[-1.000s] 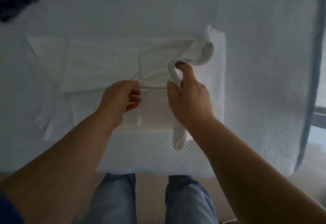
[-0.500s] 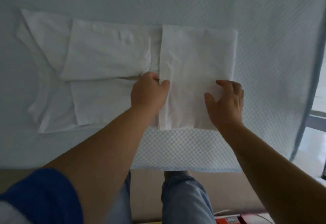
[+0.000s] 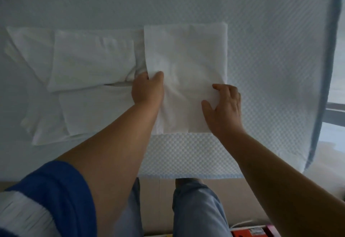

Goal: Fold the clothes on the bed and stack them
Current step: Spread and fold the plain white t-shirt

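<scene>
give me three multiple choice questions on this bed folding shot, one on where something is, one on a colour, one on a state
1. Where does the folded-over flap of the white garment lie?
A. on the garment's right end
B. on the floor
C. hanging off the bed's near edge

2. What colour is the sleeve on the left arm?
A. red
B. blue
C. yellow

3. What is the left hand doing?
A. hanging idle off the bed
B. holding a hanger
C. gripping the flap's left edge

Answers:
1 A, the flap sits flat on the garment's right part, on the bedspread.
2 B, the sleeve is blue above a white band.
3 C, its fingers curl round the cloth edge, while the right hand rests spread on the flap's right side.
</scene>
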{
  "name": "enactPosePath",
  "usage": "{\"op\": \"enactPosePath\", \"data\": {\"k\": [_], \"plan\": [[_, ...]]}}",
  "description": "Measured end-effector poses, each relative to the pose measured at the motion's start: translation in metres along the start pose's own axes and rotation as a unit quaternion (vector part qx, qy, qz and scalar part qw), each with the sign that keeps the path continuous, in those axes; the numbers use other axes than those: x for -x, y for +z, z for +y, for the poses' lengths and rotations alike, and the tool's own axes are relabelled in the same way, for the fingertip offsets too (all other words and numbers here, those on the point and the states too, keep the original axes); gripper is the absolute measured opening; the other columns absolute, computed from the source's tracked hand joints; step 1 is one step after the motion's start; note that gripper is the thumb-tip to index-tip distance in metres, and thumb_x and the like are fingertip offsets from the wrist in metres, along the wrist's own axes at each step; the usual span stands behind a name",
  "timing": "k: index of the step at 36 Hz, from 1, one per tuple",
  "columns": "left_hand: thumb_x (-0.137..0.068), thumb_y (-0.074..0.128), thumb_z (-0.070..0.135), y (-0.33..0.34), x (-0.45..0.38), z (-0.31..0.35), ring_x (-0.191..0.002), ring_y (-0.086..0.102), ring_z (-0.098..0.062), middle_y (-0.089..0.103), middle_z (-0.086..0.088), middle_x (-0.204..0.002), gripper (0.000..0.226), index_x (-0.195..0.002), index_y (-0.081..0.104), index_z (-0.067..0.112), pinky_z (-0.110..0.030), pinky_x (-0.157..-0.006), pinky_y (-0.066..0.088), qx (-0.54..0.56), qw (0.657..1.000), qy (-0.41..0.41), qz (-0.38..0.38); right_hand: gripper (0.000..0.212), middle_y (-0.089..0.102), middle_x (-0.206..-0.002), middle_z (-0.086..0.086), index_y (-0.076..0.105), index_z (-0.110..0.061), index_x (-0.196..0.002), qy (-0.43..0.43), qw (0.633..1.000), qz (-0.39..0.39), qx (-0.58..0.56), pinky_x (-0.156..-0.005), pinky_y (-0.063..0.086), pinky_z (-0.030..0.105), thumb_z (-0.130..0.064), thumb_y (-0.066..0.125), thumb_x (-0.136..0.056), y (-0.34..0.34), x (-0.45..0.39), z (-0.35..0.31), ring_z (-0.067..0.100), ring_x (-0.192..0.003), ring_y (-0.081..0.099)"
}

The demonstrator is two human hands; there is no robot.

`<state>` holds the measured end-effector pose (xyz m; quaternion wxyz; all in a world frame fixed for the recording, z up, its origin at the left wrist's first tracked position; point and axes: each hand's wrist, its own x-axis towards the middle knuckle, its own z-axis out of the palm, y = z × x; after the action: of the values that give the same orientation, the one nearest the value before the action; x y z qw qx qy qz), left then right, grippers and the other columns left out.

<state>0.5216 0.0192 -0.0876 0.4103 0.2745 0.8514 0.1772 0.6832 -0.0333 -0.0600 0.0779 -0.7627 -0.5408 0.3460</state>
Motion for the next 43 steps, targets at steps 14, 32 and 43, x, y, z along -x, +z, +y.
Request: {"op": "enactPosePath", "data": {"k": [14,32,43], "plan": [[-0.098,0.037,0.035,0.02,0.016,-0.017,-0.105,0.054,-0.039,0.062,-0.014,-0.118,0.034,-0.114,0.049,0.008,-0.037,-0.074,0.037,-0.117,0.982,0.11,0.102,0.051,0.04,-0.13,-0.002,0.037,-0.015,-0.136,0.124,0.983,0.014,-0.134,-0.089,0.038,0.028,-0.037,0.051,-0.091,0.001,-0.013,0.025,0.012,-0.11,0.047],[-0.093,0.045,0.032,-0.055,0.009,-0.02,-0.093,0.053,-0.041,0.06,-0.024,-0.1,0.028,-0.094,0.05,0.004,-0.038,-0.069,0.032,-0.153,0.959,0.194,0.143,0.053,0.039,-0.125,-0.002,0.043,-0.017,-0.129,0.128,0.987,-0.041,-0.084,-0.105,0.034,0.038,-0.042,0.058,-0.084,0.015,-0.019,0.01,0.019,-0.12,0.04],[-0.078,0.055,0.055,-0.052,-0.028,-0.049,-0.097,0.06,-0.029,0.067,-0.012,-0.099,0.046,-0.09,0.065,0.011,-0.036,-0.081,0.047,-0.074,0.996,0.042,0.014,0.046,0.057,-0.112,-0.001,0.05,-0.016,-0.117,0.122,0.99,-0.026,-0.072,-0.086,0.043,0.034,-0.052,0.048,-0.089,0.017,-0.045,0.0,0.02,-0.102,0.054]]}}
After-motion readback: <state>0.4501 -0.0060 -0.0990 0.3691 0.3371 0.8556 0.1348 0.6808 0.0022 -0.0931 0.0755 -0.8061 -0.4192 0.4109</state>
